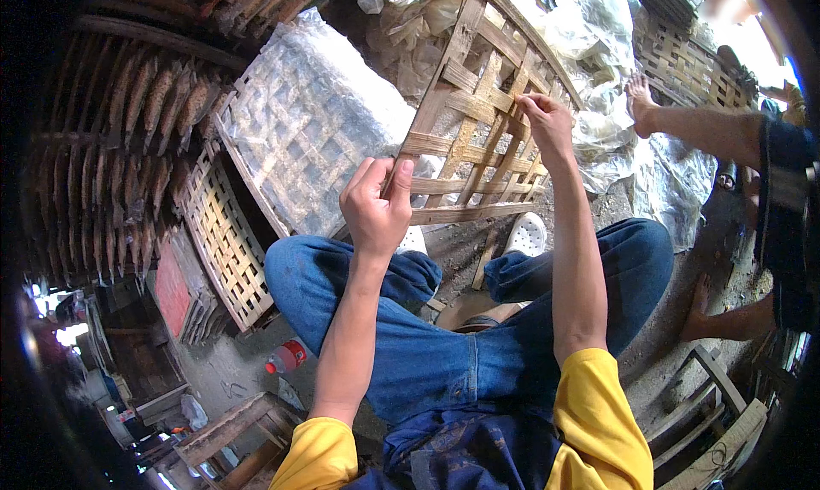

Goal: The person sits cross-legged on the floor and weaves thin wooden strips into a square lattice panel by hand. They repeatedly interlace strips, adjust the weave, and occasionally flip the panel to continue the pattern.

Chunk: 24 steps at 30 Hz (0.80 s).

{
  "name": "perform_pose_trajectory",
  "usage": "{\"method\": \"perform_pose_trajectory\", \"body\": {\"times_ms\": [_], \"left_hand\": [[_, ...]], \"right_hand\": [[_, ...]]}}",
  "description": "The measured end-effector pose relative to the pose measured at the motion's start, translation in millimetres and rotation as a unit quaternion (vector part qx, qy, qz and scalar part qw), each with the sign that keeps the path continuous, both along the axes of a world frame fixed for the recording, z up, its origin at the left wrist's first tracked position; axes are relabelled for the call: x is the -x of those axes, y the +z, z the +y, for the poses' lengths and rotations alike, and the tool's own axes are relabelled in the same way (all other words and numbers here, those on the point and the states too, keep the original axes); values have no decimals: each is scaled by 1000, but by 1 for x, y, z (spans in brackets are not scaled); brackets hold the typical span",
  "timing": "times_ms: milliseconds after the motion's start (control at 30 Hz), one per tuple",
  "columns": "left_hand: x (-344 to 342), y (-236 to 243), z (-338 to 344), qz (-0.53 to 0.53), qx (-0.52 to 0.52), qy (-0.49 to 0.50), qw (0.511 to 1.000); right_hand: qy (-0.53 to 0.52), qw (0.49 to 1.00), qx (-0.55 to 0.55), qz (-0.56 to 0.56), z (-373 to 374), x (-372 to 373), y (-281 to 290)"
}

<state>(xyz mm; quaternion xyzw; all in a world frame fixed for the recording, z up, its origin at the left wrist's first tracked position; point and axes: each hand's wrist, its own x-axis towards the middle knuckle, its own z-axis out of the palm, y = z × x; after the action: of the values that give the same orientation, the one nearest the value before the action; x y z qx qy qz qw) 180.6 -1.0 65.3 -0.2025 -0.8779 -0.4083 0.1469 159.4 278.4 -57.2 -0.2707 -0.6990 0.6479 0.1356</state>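
A wooden-framed bamboo lattice panel (431, 106) stands tilted in front of me, its flat strips crossing with gaps between them. My left hand (376, 204) is closed round the panel's left frame edge, thumb on top. Farther right, my right hand (547, 123) pinches at a bamboo strip (523, 72) near the panel's middle; the fingertips partly hide the exact grip. Beneath the panel's lower edge show my white clogs (527, 236).
Left of the panel leans another lattice panel under clear plastic (312, 119), beside a woven panel (224, 238). Stacked racks (94, 166) fill the far left. A red-capped bottle (286, 356) lies near my left knee. Another person's bare leg (705, 131) extends from the right, near crumpled plastic sheets (598, 29).
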Motion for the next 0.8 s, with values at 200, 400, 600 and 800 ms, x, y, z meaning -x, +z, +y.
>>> {"method": "perform_pose_trajectory", "body": {"times_ms": [200, 400, 600, 800], "left_hand": [[0, -2, -1, 20, 10, -2, 1000], [2, -3, -6, 5, 17, 1, 1000], [1, 1, 0, 23, 8, -9, 1000], [-2, 1, -1, 31, 22, -18, 999]], "right_hand": [[-72, 987, -140, -26, -11, 0, 17], [-228, 971, -19, -66, 17, -12, 19], [-137, 949, -265, 103, 8, -6, 20], [-90, 931, -311, 168, 11, -4, 18]]}}
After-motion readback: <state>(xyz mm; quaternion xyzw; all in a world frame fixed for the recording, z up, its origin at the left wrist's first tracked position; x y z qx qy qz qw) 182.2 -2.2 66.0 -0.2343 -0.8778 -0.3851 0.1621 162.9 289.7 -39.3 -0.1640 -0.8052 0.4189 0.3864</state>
